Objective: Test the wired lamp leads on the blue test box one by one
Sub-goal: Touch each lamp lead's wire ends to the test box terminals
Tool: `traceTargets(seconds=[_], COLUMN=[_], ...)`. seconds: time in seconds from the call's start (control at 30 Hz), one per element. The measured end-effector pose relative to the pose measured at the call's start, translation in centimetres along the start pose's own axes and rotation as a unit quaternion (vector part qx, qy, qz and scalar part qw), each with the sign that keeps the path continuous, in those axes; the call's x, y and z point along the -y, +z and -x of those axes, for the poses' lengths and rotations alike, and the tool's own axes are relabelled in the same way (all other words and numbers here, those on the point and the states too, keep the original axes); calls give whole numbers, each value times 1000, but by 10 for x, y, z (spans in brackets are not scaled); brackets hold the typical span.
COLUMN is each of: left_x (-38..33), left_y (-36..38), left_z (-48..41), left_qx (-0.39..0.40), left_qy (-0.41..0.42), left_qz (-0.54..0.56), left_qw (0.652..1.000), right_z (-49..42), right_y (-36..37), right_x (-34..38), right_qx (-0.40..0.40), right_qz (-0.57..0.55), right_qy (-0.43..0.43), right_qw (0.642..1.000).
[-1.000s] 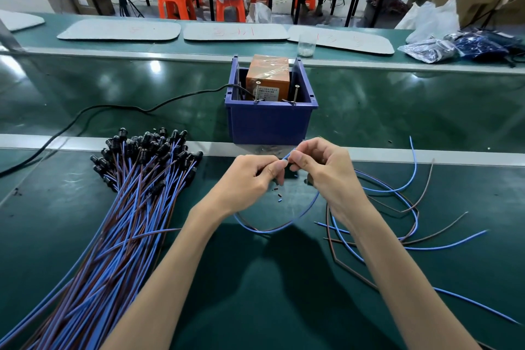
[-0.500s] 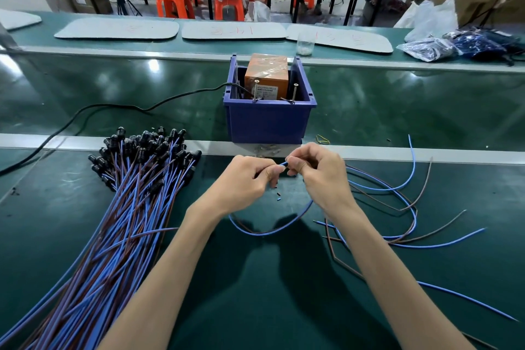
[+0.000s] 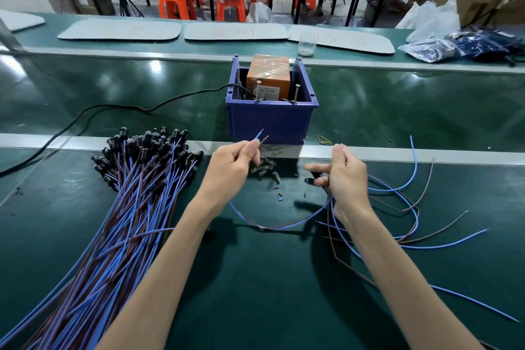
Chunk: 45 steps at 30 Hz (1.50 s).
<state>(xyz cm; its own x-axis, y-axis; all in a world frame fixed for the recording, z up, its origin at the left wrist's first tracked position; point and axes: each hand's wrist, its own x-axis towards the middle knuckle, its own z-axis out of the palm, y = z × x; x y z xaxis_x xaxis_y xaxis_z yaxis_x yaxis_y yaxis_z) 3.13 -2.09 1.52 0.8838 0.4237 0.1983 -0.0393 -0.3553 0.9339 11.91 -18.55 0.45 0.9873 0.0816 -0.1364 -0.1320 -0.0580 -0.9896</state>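
Lamp lead (image 3: 270,227), one, in hand: thin blue and brown insulated wires, limp, sagging in a loop onto the table (image 3: 255,307) between the two hands. Left hand (image 3: 230,167): fingers (image 3: 251,149) pinching the two stripped ends, which fork apart and point up at the blue test box (image 3: 270,122), just short of it and not touching. Right hand (image 3: 345,176): fingers curled round the black lamp-holder end; it is blurred, so we cannot tell more. Box: rigid moulded plastic, open-topped, holding a tape-wrapped orange unit (image 3: 268,71) and two upright metal posts (image 3: 258,91), fed by a black cable (image 3: 113,108). Bundle of leads (image 3: 113,221), left: dense, with black ribbed holders fanned at its head. Loose leads (image 3: 412,207), right: a few, curled. We judge the few as tested and the bundle as waiting; most of the job remains, and this lead has not yet met the posts.
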Motion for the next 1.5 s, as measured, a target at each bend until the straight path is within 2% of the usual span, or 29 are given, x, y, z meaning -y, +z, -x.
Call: traceTargets(seconds=[0.07, 0.13, 0.23, 0.37, 0.47, 0.57, 0.7, 0.87, 1.07, 1.17, 1.3, 1.5], left_x=[1, -1, -4, -3, -2, -3, -9, -17, -20, -20, -17, -15], left_y=[2, 6, 17, 24, 29, 33, 43, 51, 55, 57, 61, 70], left_z=[0, 1, 3, 5, 7, 9, 14, 22, 26, 29, 29, 32], left_qx=[-11, -25, -24, -4, -21, -46, -54, -39, -46, -45, -76, -152], left_qy=[-30, -63, -97, -137, -145, -135, -117, -109, -91, -68, -56, -70], left_qz=[52, 111, 164, 218, 244, 263, 246, 216, 201, 195, 178, 180], left_qw=[998, 992, 981, 966, 959, 954, 961, 970, 974, 977, 979, 969], right_z=[-2, -1, 2, 1, 3, 5, 16, 32, 39, 42, 42, 46], right_y=[-1, -2, -4, -7, -7, -5, 1, 11, 17, 19, 18, 24], right_x=[4, 9, 23, 33, 30, 28, 25, 22, 21, 22, 23, 22], right_qx=[-41, -52, 7, 67, 110, 159, 186, 228, 225, 220, 174, 85], right_qz=[31, -49, -255, -317, -302, -288, -183, -157, -148, -181, -206, -232], right_qy=[-12, 5, 41, 62, 49, 85, 61, 54, 47, 79, 113, 37], right_qw=[999, 997, 966, 944, 946, 941, 963, 959, 962, 955, 956, 968])
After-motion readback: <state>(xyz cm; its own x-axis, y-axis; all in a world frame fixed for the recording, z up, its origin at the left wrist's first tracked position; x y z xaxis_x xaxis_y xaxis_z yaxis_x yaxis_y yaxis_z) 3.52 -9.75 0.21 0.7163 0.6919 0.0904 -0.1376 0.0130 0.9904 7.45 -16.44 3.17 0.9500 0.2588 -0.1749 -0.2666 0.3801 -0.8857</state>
